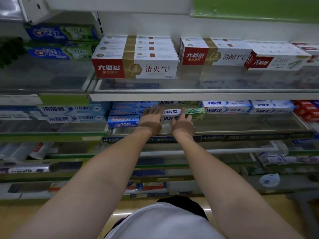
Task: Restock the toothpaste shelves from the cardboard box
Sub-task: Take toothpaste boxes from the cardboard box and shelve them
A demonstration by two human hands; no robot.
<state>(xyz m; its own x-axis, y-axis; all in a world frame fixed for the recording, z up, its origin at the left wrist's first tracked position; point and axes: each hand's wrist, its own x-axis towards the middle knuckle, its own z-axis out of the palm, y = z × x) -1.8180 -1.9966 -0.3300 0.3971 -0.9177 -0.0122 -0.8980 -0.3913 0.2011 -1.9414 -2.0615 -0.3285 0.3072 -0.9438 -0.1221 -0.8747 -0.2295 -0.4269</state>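
White-and-green toothpaste cartons (pixel 183 112) lie stacked on the middle shelf (pixel 241 133), a little left of its centre and set back from the front rail, and both bare arms reach in to them. The left hand (pixel 151 116) lies with straight, slightly spread fingers along the left end of the stack, its fingertips up against the neighbouring blue cartons (pixel 123 120); it curls round nothing. The right hand (pixel 183 122) is held flat too, fingers extended over the front face of the white-and-green cartons, touching rather than gripping as far as the view shows; the thumb is hidden, so a pinch cannot be ruled out. The two hands are near each other, with a printed carton face showing between them.

Further right on the same shelf sit white-and-blue cartons (pixel 226 107), then red ones (pixel 305 109) at the right end. To the left of the blue cartons, on the adjoining bay, lie pale blue-and-white cartons (pixel 72 113).

On the upper shelf (pixel 189 96) a block of red, gold and white cartons (pixel 136 68) stands at the left end near the front edge, with a similar block (pixel 215 56) to its right. Green-and-blue Crest cartons (pixel 60 43) occupy the bay beyond, top left.

The cardboard box cannot be made out in this view
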